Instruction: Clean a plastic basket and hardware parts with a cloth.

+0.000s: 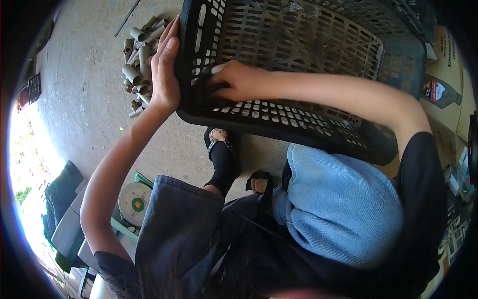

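Note:
A large black plastic crate with slotted walls and bottom lies tilted before me, its inside showing dirt and bits of clear film. My left hand rests with its palm flat against the outside of the crate's left end. Inside that end, my right hand is closed around a dark, crumpled, cloth-like thing pressed near the corner; its exact kind is blurred. Just beyond my left hand, a heap of grey plastic pipe pieces lies on the concrete floor, partly hidden by the hand.
A green dial scale stands at the lower left by my knee. Printed cardboard boxes are at the right edge, with mixed clutter below them. A thin dark rod lies on the floor at the top left. My feet are below the crate.

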